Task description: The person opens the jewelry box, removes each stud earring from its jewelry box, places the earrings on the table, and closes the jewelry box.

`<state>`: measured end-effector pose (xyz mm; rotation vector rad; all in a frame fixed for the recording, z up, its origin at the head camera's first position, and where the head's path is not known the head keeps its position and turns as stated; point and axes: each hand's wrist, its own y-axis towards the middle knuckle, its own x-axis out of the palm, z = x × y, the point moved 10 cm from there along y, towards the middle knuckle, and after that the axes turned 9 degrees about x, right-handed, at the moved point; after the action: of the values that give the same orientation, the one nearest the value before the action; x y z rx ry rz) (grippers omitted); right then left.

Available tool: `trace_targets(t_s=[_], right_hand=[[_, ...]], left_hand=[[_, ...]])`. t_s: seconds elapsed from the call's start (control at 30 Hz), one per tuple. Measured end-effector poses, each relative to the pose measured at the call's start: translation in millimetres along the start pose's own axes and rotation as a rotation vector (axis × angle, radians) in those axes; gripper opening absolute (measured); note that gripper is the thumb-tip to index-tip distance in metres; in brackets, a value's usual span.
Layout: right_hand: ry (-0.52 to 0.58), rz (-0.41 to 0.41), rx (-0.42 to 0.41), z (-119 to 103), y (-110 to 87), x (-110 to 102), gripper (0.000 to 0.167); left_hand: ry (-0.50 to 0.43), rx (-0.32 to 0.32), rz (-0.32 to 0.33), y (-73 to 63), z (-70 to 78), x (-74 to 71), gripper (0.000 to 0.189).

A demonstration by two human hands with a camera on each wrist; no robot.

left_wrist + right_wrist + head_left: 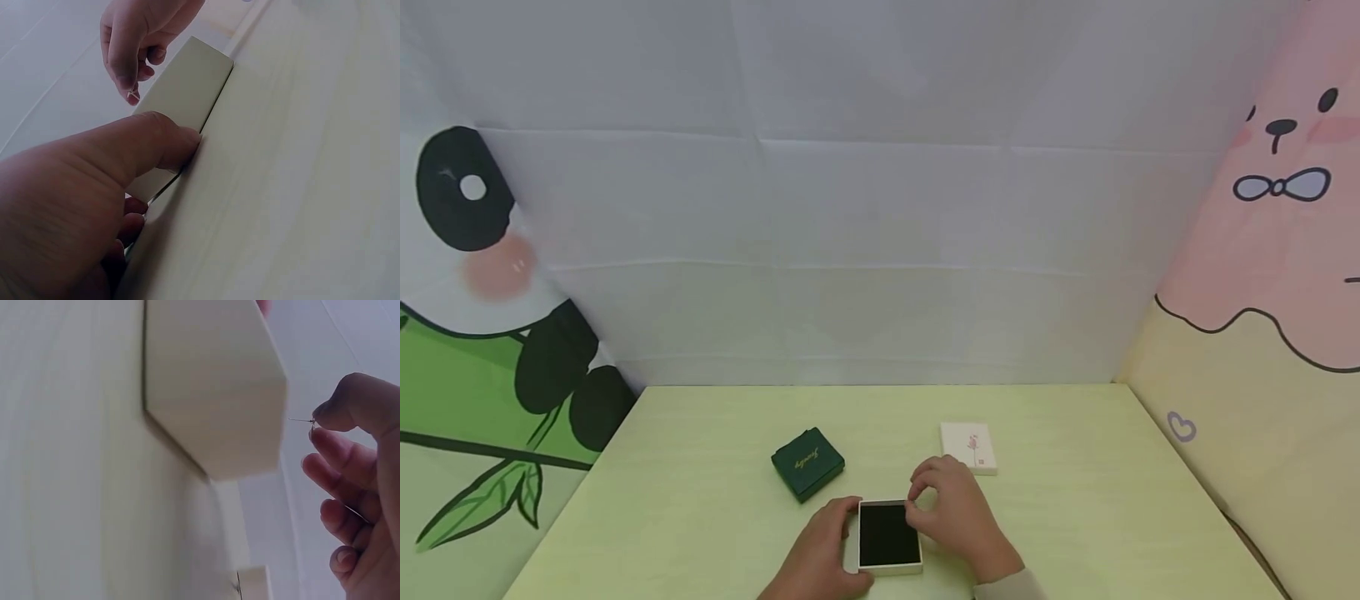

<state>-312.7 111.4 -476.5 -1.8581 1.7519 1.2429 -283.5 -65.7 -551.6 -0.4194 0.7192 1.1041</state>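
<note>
On the table, a white box point(891, 570) with a black inner pad point(887, 535) lies open in front of me. My left hand point(826, 546) grips its left side, the thumb at the near edge and fingers at the far corner. Above the box's right side, my right hand point(951, 518) pinches a tiny stud earring point(302, 420) between thumb and index finger. Its thin pin points toward the box in the right wrist view, and the other fingers are loosely curled. A small pale ornament point(133, 95) shows at those fingertips in the left wrist view.
A dark green box point(808, 464) with gold lettering stands at the back left. Behind my right hand lies a flat white lid point(967, 447) with a pink flower print. A white cloth backdrop point(880, 250) hangs behind the pale yellow table point(700, 500).
</note>
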Motion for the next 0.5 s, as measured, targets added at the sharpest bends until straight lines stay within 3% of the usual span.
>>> trace_targets(t_s=[0.17,0.5], right_hand=[[0.025,0.045,0.064,22.9,-3.8,-17.5,0.024],[0.043,0.047,0.202,64.7,-4.6,-31.9,0.024]], left_hand=[[-0.017,-0.008,-0.006,1.8,-2.4,1.7,0.091],[-0.024,-0.014,-0.018,3.8,-8.3,4.1,0.090]])
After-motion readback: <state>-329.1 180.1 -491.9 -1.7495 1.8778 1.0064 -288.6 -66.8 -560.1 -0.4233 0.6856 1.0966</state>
